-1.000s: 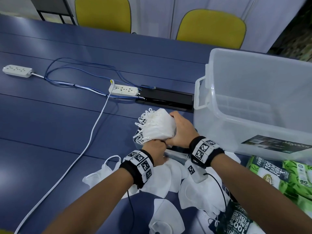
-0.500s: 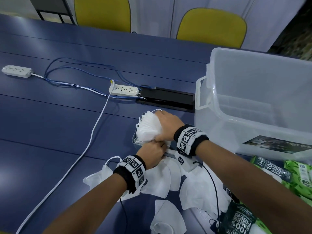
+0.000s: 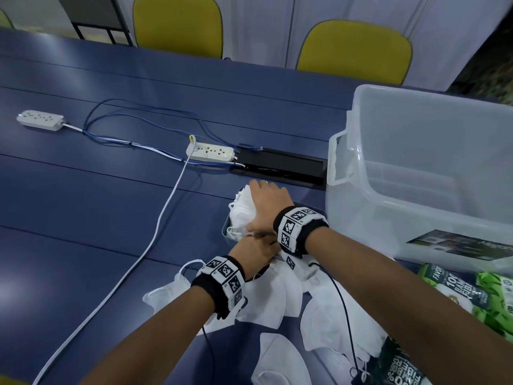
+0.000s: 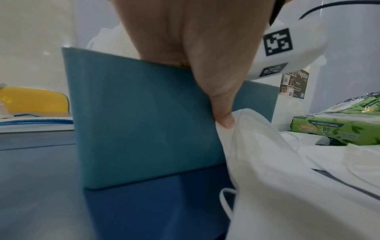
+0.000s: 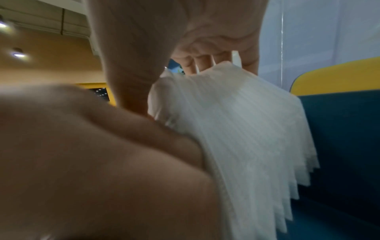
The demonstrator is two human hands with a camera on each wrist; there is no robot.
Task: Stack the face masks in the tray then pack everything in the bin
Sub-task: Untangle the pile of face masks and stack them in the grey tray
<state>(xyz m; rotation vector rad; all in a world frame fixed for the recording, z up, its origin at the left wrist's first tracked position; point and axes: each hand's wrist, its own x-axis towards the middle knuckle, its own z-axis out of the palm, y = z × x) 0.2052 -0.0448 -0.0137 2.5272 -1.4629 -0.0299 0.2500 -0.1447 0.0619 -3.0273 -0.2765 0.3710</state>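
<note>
Lowered since a second ago: stack of face masks (image 3: 244, 208), then held up clear above the tray (image 3: 226, 234), now sunk into it with only its upper part showing over the rim. Right hand (image 3: 268, 202) shifted from the stack's right side to its top, fingers draped over the far edge and thumb down the near face, curled round the stack (image 5: 236, 123) as seen from the right wrist. Left hand (image 3: 256, 250) hardly moved, low at the tray's near wall. From the left wrist, fingers hooked over the teal rim (image 4: 144, 113), thumb running down the outside of the wall with its tip touching a loose mask (image 4: 287, 178); probably gripping the rim, though the fingertips inside are hidden. Tray standing on the blue worktop (image 3: 97, 212), just beside the clear plastic bin (image 3: 422, 168) at its right. Loose face masks (image 3: 266, 298) spread on the worktop nearer the body, under and beside both wrists. Green wet-wipe packs (image 3: 472, 290) lying at the right, in front of the bin. Bin, white power strips (image 3: 209, 152) and cables unchanged in place.
</note>
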